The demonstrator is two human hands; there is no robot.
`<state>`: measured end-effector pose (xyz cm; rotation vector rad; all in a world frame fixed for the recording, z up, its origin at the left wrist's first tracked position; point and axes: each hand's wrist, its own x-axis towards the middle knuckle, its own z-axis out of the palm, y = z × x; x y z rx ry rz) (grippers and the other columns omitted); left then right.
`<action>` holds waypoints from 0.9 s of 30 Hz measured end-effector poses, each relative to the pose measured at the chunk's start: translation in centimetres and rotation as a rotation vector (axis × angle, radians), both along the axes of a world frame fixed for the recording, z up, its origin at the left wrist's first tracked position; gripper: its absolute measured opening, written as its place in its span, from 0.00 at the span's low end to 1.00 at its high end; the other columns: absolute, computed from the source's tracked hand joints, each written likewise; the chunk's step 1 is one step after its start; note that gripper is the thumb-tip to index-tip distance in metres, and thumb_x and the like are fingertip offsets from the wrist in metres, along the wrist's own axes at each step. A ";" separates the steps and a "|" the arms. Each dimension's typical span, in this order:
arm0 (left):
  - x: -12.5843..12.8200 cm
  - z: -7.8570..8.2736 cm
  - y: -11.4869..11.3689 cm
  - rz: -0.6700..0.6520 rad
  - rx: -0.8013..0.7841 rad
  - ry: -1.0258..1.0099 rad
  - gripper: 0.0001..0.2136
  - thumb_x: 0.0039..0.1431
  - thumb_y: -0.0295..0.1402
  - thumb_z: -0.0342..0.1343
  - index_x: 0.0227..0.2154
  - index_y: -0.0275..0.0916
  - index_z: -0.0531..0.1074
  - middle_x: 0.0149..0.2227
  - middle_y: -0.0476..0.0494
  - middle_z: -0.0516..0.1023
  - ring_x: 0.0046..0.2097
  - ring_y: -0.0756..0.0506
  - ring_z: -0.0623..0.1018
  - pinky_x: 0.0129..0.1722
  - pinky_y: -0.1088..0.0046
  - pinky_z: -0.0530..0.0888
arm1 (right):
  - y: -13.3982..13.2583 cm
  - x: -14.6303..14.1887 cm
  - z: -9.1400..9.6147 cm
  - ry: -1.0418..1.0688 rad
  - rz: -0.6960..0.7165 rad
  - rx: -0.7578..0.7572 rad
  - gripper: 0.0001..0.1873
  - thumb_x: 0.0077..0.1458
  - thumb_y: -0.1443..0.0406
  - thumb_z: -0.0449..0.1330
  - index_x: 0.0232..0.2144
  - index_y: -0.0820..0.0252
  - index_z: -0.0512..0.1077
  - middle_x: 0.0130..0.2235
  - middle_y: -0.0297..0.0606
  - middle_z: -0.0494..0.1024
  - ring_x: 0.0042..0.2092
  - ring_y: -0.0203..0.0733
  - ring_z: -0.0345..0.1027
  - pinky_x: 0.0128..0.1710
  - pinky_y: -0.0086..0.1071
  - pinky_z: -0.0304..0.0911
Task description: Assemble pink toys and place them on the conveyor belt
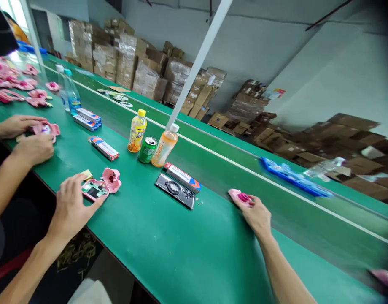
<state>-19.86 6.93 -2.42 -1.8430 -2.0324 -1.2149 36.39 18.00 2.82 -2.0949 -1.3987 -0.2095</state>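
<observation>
My left hand spans an opened pink toy camera near the front edge of the green table, thumb on one side and fingers on the other. A green circuit board shows inside its lower half, and the other half of the shell lies folded back beside it. Farther right, at the edge of the conveyor belt, my right hand grips a pink toy camera piece with a round magenta lens ring. A black phone with a ring on its back lies between my hands.
A co-worker's hands hold another pink piece at left, near a pile of pink parts. Drink bottles, a green can and narrow boxes stand or lie on the table. The belt carries a blue tray.
</observation>
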 end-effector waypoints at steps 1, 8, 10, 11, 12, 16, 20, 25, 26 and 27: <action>-0.2 0.0 0.6 0.001 -0.061 0.086 0.29 0.62 0.52 0.53 0.57 0.34 0.65 0.60 0.26 0.70 0.61 0.24 0.68 0.57 0.40 0.68 | 0.7 0.2 -0.3 0.025 -0.014 -0.009 0.40 0.46 0.37 0.58 0.42 0.68 0.75 0.36 0.62 0.79 0.40 0.66 0.77 0.41 0.55 0.70; 6.5 0.0 -1.3 -0.113 -0.177 0.213 0.20 0.63 0.41 0.56 0.52 0.34 0.70 0.56 0.28 0.75 0.59 0.31 0.72 0.55 0.51 0.71 | -0.6 -1.1 -2.9 0.019 -0.088 0.068 0.65 0.56 0.33 0.46 0.66 0.95 0.49 0.62 0.91 0.53 0.67 0.83 0.50 0.62 0.64 0.50; 10.6 -0.1 -3.5 -0.137 -0.155 0.231 0.20 0.64 0.41 0.54 0.53 0.31 0.70 0.56 0.26 0.74 0.59 0.30 0.72 0.56 0.50 0.70 | -3.0 -2.5 -3.9 -0.037 0.016 0.072 0.62 0.57 0.32 0.44 0.67 0.88 0.52 0.64 0.83 0.55 0.67 0.80 0.50 0.63 0.65 0.51; 12.6 -0.1 -4.7 -0.152 -0.141 0.233 0.21 0.65 0.41 0.54 0.54 0.30 0.69 0.56 0.25 0.74 0.59 0.29 0.72 0.56 0.48 0.69 | -4.7 -3.4 -4.4 -0.072 0.102 0.075 0.60 0.58 0.32 0.45 0.67 0.85 0.54 0.64 0.79 0.57 0.67 0.78 0.52 0.63 0.65 0.52; 14.4 -0.1 -5.8 -0.171 -0.133 0.229 0.21 0.66 0.42 0.53 0.55 0.30 0.69 0.57 0.25 0.74 0.59 0.29 0.71 0.56 0.47 0.69 | -6.5 -4.5 -4.9 -0.108 0.200 0.083 0.57 0.59 0.34 0.46 0.67 0.81 0.55 0.64 0.74 0.60 0.66 0.75 0.54 0.63 0.65 0.54; 17.4 0.7 -8.5 -0.306 -0.128 0.120 0.19 0.73 0.36 0.43 0.61 0.34 0.64 0.60 0.30 0.71 0.60 0.34 0.71 0.54 0.53 0.70 | -14.8 -9.0 -6.1 -0.164 0.492 0.054 0.38 0.68 0.45 0.50 0.69 0.62 0.53 0.64 0.58 0.63 0.65 0.61 0.59 0.64 0.61 0.59; 14.1 0.7 -6.2 -0.327 -0.123 0.028 0.20 0.72 0.33 0.41 0.62 0.31 0.62 0.58 0.29 0.71 0.59 0.34 0.69 0.54 0.53 0.71 | -20.0 -12.0 -6.0 0.007 0.471 0.003 0.31 0.68 0.51 0.53 0.67 0.56 0.58 0.63 0.52 0.65 0.63 0.56 0.64 0.60 0.56 0.66; 11.2 0.2 -2.1 -0.468 -0.323 0.143 0.12 0.63 0.39 0.56 0.44 0.37 0.72 0.50 0.34 0.74 0.53 0.32 0.71 0.49 0.52 0.70 | -20.4 -17.2 -3.2 0.245 0.392 0.247 0.18 0.68 0.57 0.55 0.56 0.57 0.68 0.52 0.48 0.74 0.48 0.47 0.74 0.46 0.44 0.76; 11.2 0.4 -1.8 -0.512 -0.340 0.107 0.09 0.62 0.38 0.56 0.41 0.39 0.71 0.49 0.37 0.74 0.51 0.34 0.72 0.48 0.54 0.70 | -20.0 -18.9 -2.3 0.252 0.449 0.284 0.16 0.68 0.59 0.57 0.55 0.56 0.69 0.50 0.46 0.75 0.45 0.45 0.74 0.44 0.41 0.76; 11.3 0.6 -1.6 -0.551 -0.343 0.043 0.07 0.61 0.36 0.55 0.39 0.40 0.70 0.47 0.39 0.75 0.50 0.36 0.73 0.48 0.57 0.70 | -19.4 -20.7 -1.5 0.245 0.539 0.295 0.15 0.68 0.62 0.58 0.55 0.55 0.70 0.49 0.44 0.76 0.43 0.43 0.74 0.43 0.39 0.75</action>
